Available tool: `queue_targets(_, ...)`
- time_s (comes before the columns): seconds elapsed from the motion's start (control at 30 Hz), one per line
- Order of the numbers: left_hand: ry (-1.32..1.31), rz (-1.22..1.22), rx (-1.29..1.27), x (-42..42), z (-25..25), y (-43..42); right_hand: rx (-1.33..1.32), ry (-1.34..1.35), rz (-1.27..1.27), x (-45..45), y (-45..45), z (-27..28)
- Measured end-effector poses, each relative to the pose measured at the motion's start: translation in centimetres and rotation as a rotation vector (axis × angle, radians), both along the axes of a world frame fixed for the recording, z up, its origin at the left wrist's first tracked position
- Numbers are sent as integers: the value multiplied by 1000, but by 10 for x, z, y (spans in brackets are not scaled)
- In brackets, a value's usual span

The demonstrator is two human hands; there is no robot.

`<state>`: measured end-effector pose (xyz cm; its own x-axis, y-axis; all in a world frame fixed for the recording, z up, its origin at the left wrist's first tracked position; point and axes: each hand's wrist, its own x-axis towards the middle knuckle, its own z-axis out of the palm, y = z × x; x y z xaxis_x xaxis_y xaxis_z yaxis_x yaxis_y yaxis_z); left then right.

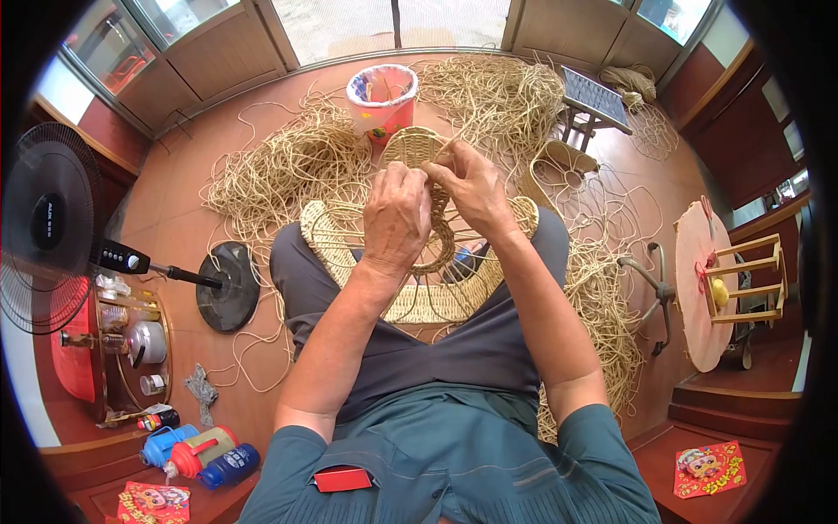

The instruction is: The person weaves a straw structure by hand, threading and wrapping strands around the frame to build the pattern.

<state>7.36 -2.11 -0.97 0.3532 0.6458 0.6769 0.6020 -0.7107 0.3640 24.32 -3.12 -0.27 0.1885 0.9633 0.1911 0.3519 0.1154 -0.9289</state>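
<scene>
A woven straw-cord piece (pixel 482 293) rests between my knees, with a broad curved band at its lower side and thin spokes running inward. A rounded woven section (pixel 410 147) rises at its far end. My left hand (pixel 397 218) is closed on the weave near the middle, its fingertips pressed together. Close beside it, my right hand (pixel 473 188) pinches a straw cord (pixel 467 122) between thumb and fingers at the edge of the rounded section. Both hands nearly touch and hide part of the weave.
Heaps of loose straw cord (pixel 297 166) lie on the floor around me. Ahead stands a pink bucket (pixel 384 109) with a white liner. A fan (pixel 52 223) is at left, a small stool (pixel 596 98) at far right, bottles (pixel 229 465) at lower left.
</scene>
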Motion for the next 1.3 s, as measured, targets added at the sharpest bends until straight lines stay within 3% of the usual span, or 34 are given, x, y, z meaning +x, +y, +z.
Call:
queue_targets(0.17,63,6,-20,-2,0,-5,16,280,116,-2,7,1)
queue_targets(0.37,58,2,-46,-4,1,-7,-66,362,209,5,13,-7)
queue_targets(0.57,-16,3,-61,-3,-1,-9,-38,234,89,8,-4,-7)
queue_targets(0.67,-26,1,-72,-2,-1,-9,-29,450,112,6,-6,-7)
queue_targets(0.77,-26,-1,-76,-3,0,-10,-7,496,97,4,-10,-4)
queue_targets(0.87,-38,-3,-75,-3,-1,-9,95,163,-97,-3,-16,-8)
queue_targets(1.07,-76,-7,-68,-3,-1,-9,334,1,-354,-17,-35,-15)
queue_targets(1.2,-101,-9,-79,-3,3,-11,206,507,-244,-9,-46,-24)
queue_targets(1.3,-109,-39,-55,-2,3,-12,152,505,-245,-5,-55,-29)
